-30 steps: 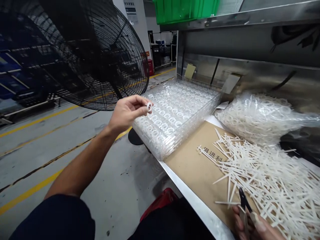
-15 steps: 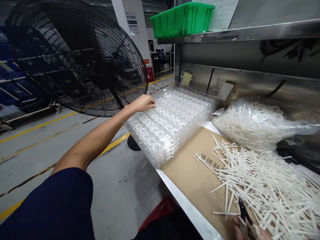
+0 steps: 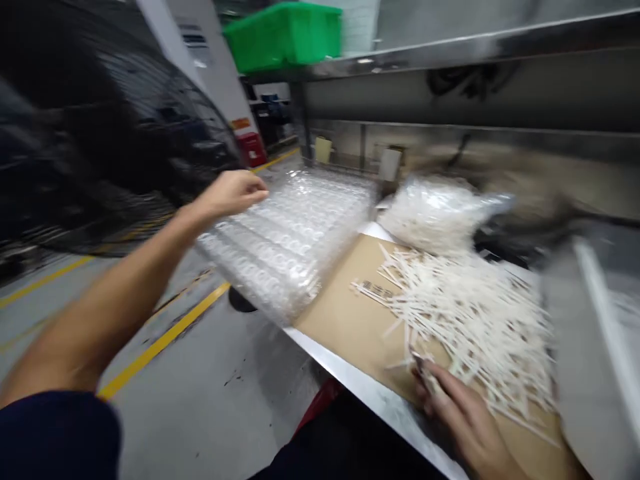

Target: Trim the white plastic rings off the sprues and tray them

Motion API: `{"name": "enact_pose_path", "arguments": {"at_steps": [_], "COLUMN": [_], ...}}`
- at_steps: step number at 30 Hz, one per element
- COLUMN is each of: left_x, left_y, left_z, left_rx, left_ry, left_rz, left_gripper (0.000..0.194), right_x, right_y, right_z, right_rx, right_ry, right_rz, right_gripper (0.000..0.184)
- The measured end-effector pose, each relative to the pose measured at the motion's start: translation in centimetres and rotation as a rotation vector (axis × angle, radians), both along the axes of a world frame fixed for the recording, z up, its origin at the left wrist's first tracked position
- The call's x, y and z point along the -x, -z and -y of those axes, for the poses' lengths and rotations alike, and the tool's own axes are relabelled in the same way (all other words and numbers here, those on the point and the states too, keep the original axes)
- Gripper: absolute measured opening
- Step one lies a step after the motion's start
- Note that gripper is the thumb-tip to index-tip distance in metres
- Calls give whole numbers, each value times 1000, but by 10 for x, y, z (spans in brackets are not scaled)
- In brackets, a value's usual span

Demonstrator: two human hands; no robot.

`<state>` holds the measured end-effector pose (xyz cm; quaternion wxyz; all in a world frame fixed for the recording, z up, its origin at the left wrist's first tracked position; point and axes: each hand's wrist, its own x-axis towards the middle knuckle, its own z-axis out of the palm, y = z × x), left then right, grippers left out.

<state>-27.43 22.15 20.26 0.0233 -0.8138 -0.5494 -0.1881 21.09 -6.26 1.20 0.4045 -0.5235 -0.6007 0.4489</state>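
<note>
My left hand (image 3: 239, 193) reaches out over the far left side of a clear plastic blister tray (image 3: 285, 233). Its fingers are pinched together, and whatever they hold, if anything, is too blurred to see. Rows of small white rings (image 3: 260, 275) sit in the tray's pockets. Low on the right, my right hand (image 3: 453, 403) is closed around a pair of nippers (image 3: 426, 375), whose dark tips point at the edge of a heap of white plastic sprue sticks (image 3: 460, 313). The heap lies on a brown cardboard sheet (image 3: 335, 317).
Behind the heap rests a clear bag of white rings (image 3: 440, 210). A green bin (image 3: 287, 37) stands on the metal shelf (image 3: 400, 61) above. A large black fan (image 3: 125, 120) rises at the left, beside the bench. On the right is a grey panel or box (image 3: 585, 347).
The view has swung right, so the tray and heap sit further left. My right hand with the nippers shows more fully. My left hand stays pinched over the tray's left side.
</note>
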Motion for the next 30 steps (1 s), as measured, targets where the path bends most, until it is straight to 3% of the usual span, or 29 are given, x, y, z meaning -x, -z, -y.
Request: {"name": "enact_pose_path", "arguments": {"at_steps": [3,6,10,14,18,20,25,30], "left_x": [-47,-121,-243,-367,-480,-531,-639,-700], "left_y": [-9,-16,-8,20,44,53,77,105], "left_z": [-3,4,33,65,101,118,143,148], "left_rx": [-127,-130,-49,25,37,21,95,193], "left_ry": [188,347,686,961,1147,1168,1057,954], "left_rz": [-112,-245,-315,-287,-243,-282,-533,-593], "left_gripper": [76,71,57,41,32,30,38,39], "right_x": [7,10,12,13,13,14,14,18], "right_y": [-3,7,20,22,17,14,12,18], "right_z": [-5,-14,-17,-18,-20,-21,-21,-27], "right_rx": [-513,-775,-796,-792,-744,-710,-680,-700], "right_ry": [-210,-308,-297,-290,-337,-353,-342,-360], "right_rz": [346,588,666,707,760,774,744,695], "right_gripper": [33,34,34,39,47,49,52,49]}}
